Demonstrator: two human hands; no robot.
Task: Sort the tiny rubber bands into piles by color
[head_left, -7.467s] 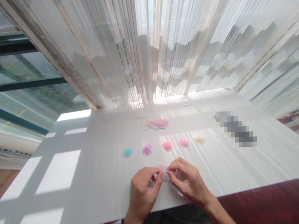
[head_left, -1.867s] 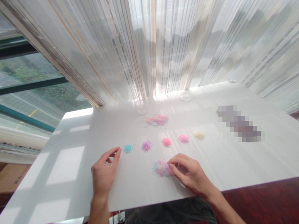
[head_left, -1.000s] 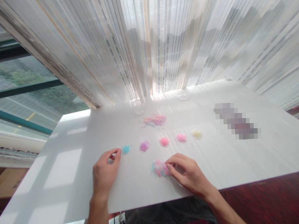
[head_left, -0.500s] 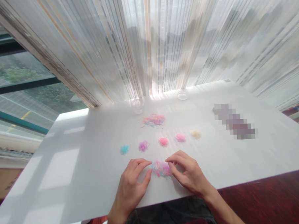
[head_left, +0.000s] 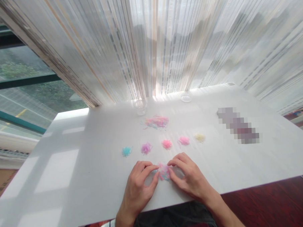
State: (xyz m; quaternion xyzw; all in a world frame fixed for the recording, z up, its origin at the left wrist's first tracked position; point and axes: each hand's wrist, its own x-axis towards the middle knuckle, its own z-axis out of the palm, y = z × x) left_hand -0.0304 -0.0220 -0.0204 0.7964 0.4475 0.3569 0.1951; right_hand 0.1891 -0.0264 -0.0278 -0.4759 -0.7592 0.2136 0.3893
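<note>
A small mixed pile of thin coloured bands [head_left: 164,172], like tiny rubber bands in pink, purple and blue, lies on the white table near its front edge. My left hand [head_left: 143,180] is at the pile's left side, its thumb and index fingertip slightly apart and touching the bands. From the right, my right hand [head_left: 186,172] meets the pile with thumb and index finger curved, their tips also a little apart. Neither hand lifts any band that I can see. Parts of the pile are hidden behind the fingertips.
Beyond my hands sit sorted piles: blue [head_left: 126,151], purple [head_left: 146,148], coral pink [head_left: 167,144], pink [head_left: 184,140] and pale yellow [head_left: 199,137]. Farther back are a larger mixed pile [head_left: 157,122], a clear container [head_left: 140,107] and a clear lid [head_left: 186,97]. A blurred object [head_left: 238,125] lies right.
My left hand has moved right, and both hands' fingertips are closer together. The mixed pile between them looks narrower. The view has shifted slightly.
</note>
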